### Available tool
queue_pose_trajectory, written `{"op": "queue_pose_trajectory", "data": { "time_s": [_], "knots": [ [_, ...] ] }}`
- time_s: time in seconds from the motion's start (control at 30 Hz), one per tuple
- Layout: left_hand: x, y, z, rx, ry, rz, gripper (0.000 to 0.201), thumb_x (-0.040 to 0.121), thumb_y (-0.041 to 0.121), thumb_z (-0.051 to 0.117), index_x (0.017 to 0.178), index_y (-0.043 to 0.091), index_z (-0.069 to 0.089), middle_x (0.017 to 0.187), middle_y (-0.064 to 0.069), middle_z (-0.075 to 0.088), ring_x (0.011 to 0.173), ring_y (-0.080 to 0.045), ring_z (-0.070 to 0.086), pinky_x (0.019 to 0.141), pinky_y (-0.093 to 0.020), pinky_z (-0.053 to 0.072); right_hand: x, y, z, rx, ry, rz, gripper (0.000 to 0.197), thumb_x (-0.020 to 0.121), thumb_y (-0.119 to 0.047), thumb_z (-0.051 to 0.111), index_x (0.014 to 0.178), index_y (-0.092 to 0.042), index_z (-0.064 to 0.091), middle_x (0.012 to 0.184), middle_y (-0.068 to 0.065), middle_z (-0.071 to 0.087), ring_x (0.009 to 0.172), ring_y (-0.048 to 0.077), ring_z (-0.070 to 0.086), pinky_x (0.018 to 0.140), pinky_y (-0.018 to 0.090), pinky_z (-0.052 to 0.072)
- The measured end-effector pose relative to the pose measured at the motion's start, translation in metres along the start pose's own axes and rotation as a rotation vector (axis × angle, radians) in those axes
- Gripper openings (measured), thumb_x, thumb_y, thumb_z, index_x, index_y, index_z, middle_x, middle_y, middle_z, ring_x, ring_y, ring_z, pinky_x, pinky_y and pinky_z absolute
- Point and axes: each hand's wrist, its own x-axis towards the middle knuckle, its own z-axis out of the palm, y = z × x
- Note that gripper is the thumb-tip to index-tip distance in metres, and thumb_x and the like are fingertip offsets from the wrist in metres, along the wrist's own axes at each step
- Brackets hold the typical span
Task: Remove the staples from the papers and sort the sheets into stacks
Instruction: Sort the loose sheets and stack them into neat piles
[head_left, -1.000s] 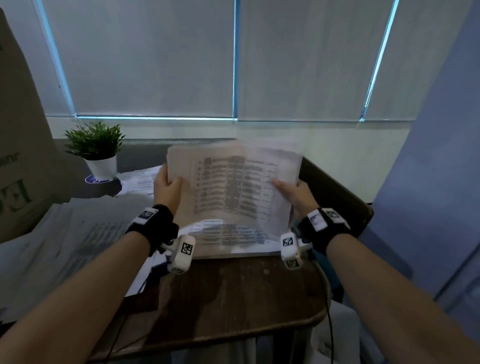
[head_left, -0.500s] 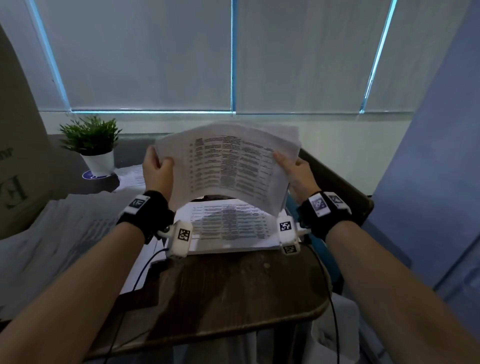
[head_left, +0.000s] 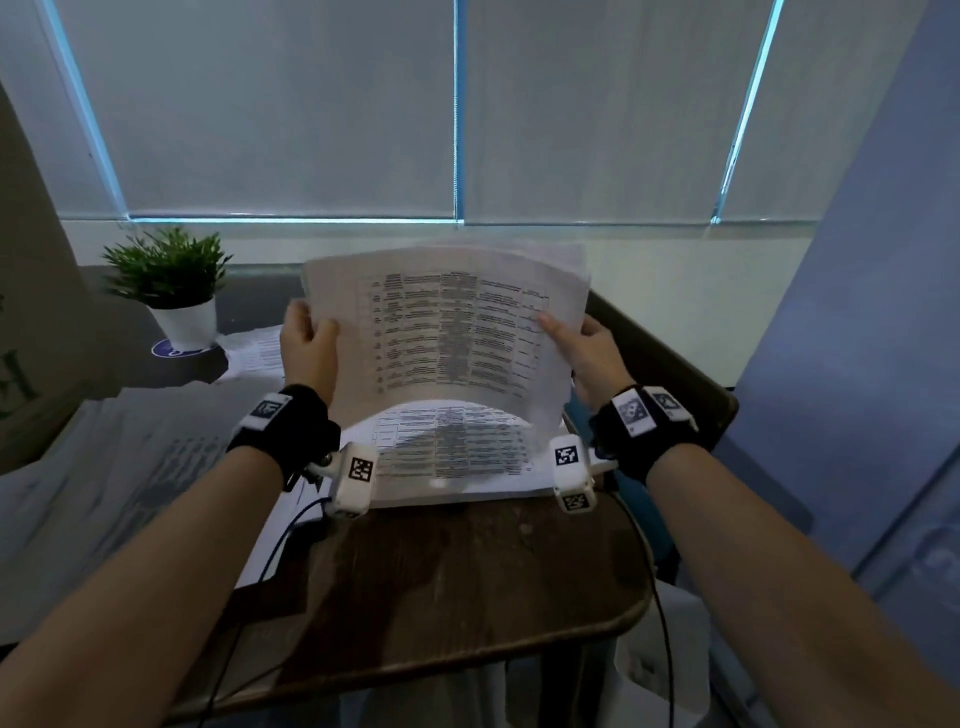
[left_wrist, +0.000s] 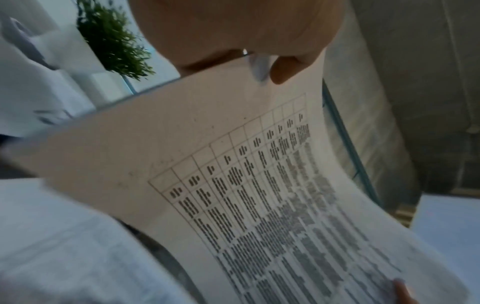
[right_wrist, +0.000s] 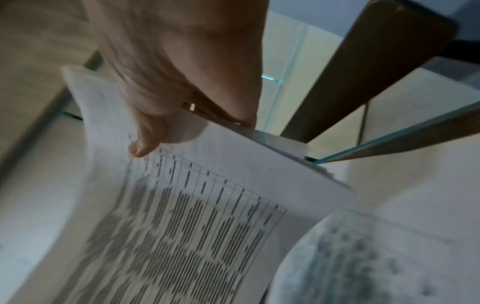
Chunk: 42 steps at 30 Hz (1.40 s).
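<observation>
Head view query: what are the hands doing?

Reply: the left hand is gripping the left edge of the printed sheets, thumb on the front. The right hand is gripping the right edge, thumb pressing on the table print.

Query: where are the sheets sitting?

Reply: they are hanging bowed in the air above 1 paper stack, which is lying near the far edge of the wooden desk. More papers are lying past the left edge, a potted plant beyond them.

Printed table text on the held papers is blurred, unreadable.
</observation>
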Motion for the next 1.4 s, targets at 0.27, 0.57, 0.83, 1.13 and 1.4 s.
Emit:
{"op": "queue_pose_trajectory", "data": {
  "time_s": [0.27, 0.57, 0.83, 1.13, 1.4],
  "knots": [
    [-0.012, -0.025, 0.0, 0.04, 0.011, -0.156, 0.032, 0.086, 0.008, 0.053, 0.118, 0.011, 0.056, 0.104, -0.007, 0.061, 0.095, -0.027, 0.058, 0.078, -0.035, 0.044, 0.001, 0.024, -0.015, -0.264, 0.166, -0.147, 0.089, 0.076, -0.019, 0.083, 0.146, -0.03, 0.029, 0.129, 0.006, 0.057, 0.116, 0.022, 0.058, 0.098, 0.041, 0.05],
    [-0.005, -0.029, -0.003, 0.06, -0.065, -0.173, 0.028, 0.085, 0.005, 0.05, 0.11, 0.016, 0.057, 0.106, -0.011, 0.064, 0.098, -0.031, 0.06, 0.079, -0.041, 0.049, 0.023, -0.02, -0.017, -1.306, 0.072, -0.704, 0.047, 0.098, -0.031, 0.055, 0.143, -0.03, 0.042, 0.126, 0.002, 0.058, 0.091, 0.018, 0.063, 0.075, 0.034, 0.057],
    [-0.004, -0.034, -0.003, 0.032, -0.058, -0.174, 0.028, 0.085, 0.01, 0.05, 0.11, 0.021, 0.058, 0.107, -0.009, 0.065, 0.098, -0.03, 0.062, 0.088, -0.053, 0.05, 0.026, -0.026, -0.014, -0.878, 0.068, -0.473, 0.026, 0.095, -0.024, 0.061, 0.12, -0.018, 0.062, 0.107, 0.001, 0.065, 0.098, 0.009, 0.058, 0.091, 0.03, 0.051],
    [-0.008, -0.038, -0.003, -0.022, -0.054, -0.223, 0.027, 0.091, 0.006, 0.046, 0.114, 0.019, 0.053, 0.103, -0.005, 0.062, 0.096, -0.028, 0.061, 0.079, -0.042, 0.051, 0.024, -0.027, -0.01, -0.749, 0.098, -0.36, 0.038, 0.091, -0.022, 0.068, 0.125, -0.012, 0.053, 0.113, 0.0, 0.059, 0.106, 0.015, 0.057, 0.094, 0.03, 0.049],
    [0.0, -0.004, -0.001, -0.129, -0.008, -0.065, 0.03, 0.091, 0.003, 0.037, 0.111, 0.021, 0.052, 0.09, 0.007, 0.058, 0.078, -0.009, 0.053, 0.064, -0.023, 0.04, 0.013, -0.014, -0.016, -0.206, -0.004, -0.002, 0.037, 0.078, -0.031, 0.077, 0.108, -0.011, 0.069, 0.107, 0.008, 0.074, 0.108, 0.033, 0.066, 0.089, 0.044, 0.054]
  ]
}}
